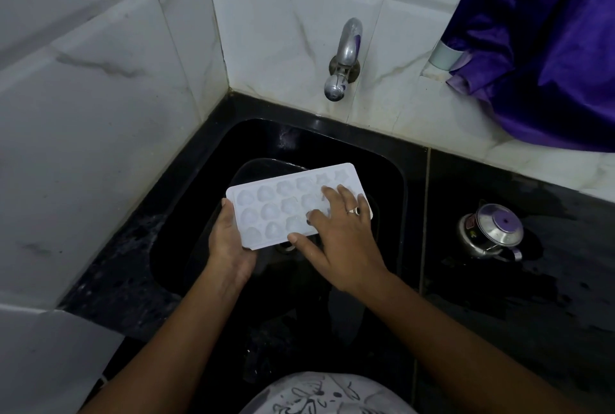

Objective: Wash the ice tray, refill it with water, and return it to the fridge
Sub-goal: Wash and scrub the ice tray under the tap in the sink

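Holding the white ice tray [286, 205] over the black sink [382, 160], my left hand [229, 240] grips its near-left end. My right hand [339, 230] lies open, fingers spread flat across its right half.

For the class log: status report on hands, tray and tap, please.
Left hand grips ice tray end over sink. Right hand flat on tray top. Tap shows no water. Nothing in the way.

White ice tray [283, 204]; black sink [382, 160]; purple cloth [549, 47] far right; grey-veined white tiles [100, 81]; silver tap [344, 57].
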`<state>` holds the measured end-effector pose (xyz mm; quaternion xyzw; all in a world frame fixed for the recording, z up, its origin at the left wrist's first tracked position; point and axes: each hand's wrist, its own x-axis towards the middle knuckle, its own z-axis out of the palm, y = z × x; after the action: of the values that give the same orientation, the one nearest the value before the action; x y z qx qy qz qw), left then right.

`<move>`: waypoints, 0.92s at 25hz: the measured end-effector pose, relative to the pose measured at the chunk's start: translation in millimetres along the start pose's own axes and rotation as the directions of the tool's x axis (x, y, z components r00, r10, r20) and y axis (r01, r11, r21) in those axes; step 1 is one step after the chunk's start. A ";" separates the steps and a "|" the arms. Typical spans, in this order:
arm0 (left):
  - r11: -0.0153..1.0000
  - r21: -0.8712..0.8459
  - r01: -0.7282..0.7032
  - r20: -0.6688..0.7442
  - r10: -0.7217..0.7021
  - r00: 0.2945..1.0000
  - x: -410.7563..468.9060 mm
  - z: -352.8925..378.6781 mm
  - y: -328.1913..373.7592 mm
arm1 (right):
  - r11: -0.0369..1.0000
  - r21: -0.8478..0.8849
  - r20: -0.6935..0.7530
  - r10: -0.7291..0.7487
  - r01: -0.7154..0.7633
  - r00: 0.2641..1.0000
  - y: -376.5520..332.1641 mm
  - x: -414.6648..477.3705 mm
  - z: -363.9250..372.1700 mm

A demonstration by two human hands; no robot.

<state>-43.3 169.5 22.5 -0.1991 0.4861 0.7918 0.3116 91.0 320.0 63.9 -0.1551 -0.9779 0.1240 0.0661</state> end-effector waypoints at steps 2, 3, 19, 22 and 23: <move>1.000 0.010 0.002 0.009 -0.002 1.000 0.5 0.6 3.4 | 1.000 0.015 -0.028 -0.020 0.020 0.999 -6.9 -2.7 -1.3; 1.000 0.006 0.001 0.021 -0.001 1.000 1.9 -0.4 6.2 | 0.999 0.030 -0.042 -0.036 0.038 0.998 -9.2 -5.0 -2.6; 0.987 0.074 0.142 0.153 -0.152 0.976 26.9 -19.3 34.4 | 0.997 0.016 -0.012 0.072 -0.072 0.997 -65.8 13.0 17.1; 0.986 0.082 0.148 0.158 -0.160 0.974 32.6 -21.5 43.0 | 0.999 -0.017 0.009 0.035 -0.034 0.999 -69.8 7.4 28.1; 0.985 0.095 0.145 0.160 -0.159 0.974 34.4 -24.3 44.2 | 0.999 -0.015 0.001 0.039 -0.039 0.999 -67.1 7.2 28.5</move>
<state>-98.3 143.4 19.0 -0.1557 0.4740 0.7588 0.4186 60.2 254.1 54.8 -0.1745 -0.9756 0.1181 0.0620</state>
